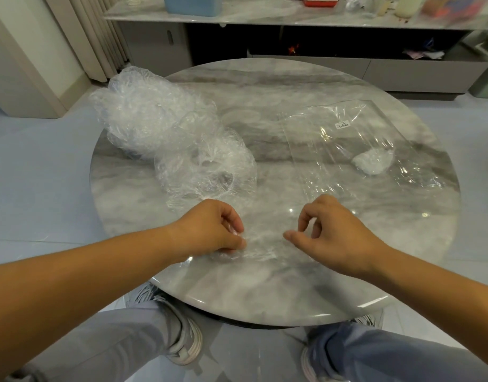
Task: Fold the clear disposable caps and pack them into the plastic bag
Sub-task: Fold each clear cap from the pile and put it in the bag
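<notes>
A clear disposable cap (pixel 260 244) lies flattened on the round marble table (pixel 264 293) near its front edge, between my hands. My left hand (pixel 212 230) pinches the cap's left end with curled fingers. My right hand (pixel 331 230) has curled fingers with thumb and forefinger at the cap's right end; whether they pinch the film is unclear. A heap of loose crumpled clear caps (pixel 154 125) covers the table's left side. The flat clear plastic bag (pixel 355 142) with a small barcode label lies at the right, and a folded white cap (pixel 372 162) sits inside it.
A long marble-topped sideboard (pixel 292 15) with bottles and boxes stands behind the table. Pale blue floor surrounds the table. My knees and grey shoes (pixel 182 346) show under the table's front edge.
</notes>
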The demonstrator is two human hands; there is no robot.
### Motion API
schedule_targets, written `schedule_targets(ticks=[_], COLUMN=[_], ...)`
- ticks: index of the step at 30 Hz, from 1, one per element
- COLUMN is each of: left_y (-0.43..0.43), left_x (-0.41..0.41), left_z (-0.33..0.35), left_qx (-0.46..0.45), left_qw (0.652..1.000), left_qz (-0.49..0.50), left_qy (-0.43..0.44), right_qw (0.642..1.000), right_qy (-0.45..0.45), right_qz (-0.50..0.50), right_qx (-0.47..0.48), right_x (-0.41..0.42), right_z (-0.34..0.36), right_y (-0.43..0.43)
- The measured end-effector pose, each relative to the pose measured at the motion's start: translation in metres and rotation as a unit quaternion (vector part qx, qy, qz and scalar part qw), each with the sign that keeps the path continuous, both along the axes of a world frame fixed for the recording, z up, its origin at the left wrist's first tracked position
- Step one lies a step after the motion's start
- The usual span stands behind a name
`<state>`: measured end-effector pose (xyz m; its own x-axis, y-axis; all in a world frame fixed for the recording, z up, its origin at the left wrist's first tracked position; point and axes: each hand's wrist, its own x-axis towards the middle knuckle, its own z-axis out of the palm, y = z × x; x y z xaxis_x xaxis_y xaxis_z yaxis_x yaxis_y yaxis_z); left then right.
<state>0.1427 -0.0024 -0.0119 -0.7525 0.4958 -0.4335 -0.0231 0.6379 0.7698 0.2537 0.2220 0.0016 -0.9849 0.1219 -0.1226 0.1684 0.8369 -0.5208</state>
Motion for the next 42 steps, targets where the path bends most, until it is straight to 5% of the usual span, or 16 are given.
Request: schedule_targets(ticks=[3, 6, 9, 20, 29, 33, 37, 42], left_y=[0.003, 0.003, 0.004, 0.000, -0.002, -0.005, -0.007, -0.010], left_x=[0.006, 0.012, 0.015, 0.003, 0.004, 0.001, -0.001, -0.004], left_z=[-0.005, -0.007, -0.007, 0.004, 0.014, 0.008, 0.006, 0.011], left_qx=[-0.046, -0.064, -0.066, -0.084, -0.262, -0.221, -0.075, 0.002], left_qw=[0.994, 0.986, 0.981, 0.987, 0.948, 0.964, 0.997, 0.971], left_qz=[-0.054, -0.080, -0.103, -0.071, -0.082, -0.097, -0.011, 0.104], left_qy=[0.086, 0.135, 0.150, 0.117, 0.158, 0.110, -0.032, -0.216], right_qw=[0.989, 0.961, 0.943, 0.952, 0.939, 0.935, 0.931, 0.929], right_qy=[0.134, 0.183, 0.220, 0.057, 0.071, 0.078, 0.078, 0.082], right_qz=[0.062, 0.198, 0.222, 0.297, 0.315, 0.315, 0.307, 0.293], right_qx=[0.020, 0.061, 0.111, 0.055, 0.115, 0.145, 0.182, 0.212], right_x=[0.002, 0.004, 0.007, 0.016, 0.022, 0.025, 0.029, 0.032], right_z=[-0.002, -0.012, -0.016, -0.027, -0.034, -0.037, -0.040, -0.047], right_y=[-0.012, -0.019, -0.023, -0.017, -0.020, -0.017, -0.018, -0.021])
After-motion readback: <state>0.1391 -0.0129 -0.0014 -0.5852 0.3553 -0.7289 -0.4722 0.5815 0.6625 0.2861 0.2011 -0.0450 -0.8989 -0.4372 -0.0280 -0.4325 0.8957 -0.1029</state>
